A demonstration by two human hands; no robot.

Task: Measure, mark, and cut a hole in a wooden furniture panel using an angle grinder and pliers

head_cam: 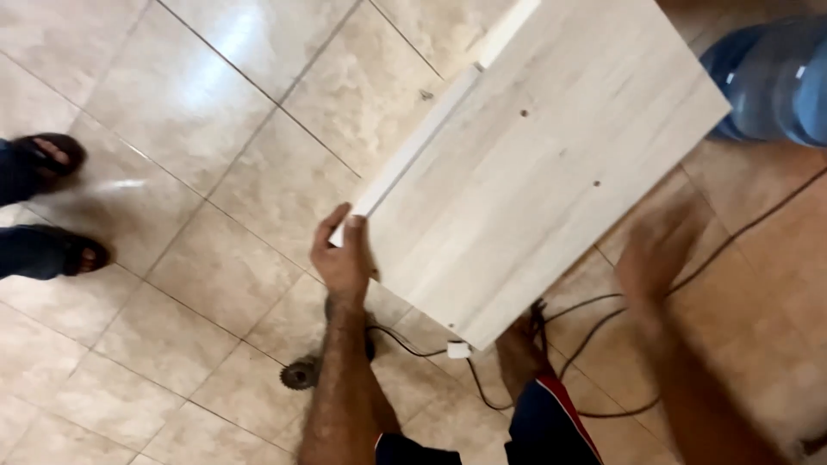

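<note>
Left hand gripping wooden panel, water jug near

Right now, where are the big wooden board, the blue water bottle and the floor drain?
wooden board (534, 164): head view, middle of its pale face.
blue water bottle (775, 82): head view, its side.
floor drain (300, 374): head view, round metal grate.

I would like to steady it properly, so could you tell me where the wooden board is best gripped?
Probably along its two long edges, from opposite sides. The wooden board is wide, flat and tilted; the left hand already grips the near left corner, while the blurred right hand is off the right edge.
</note>
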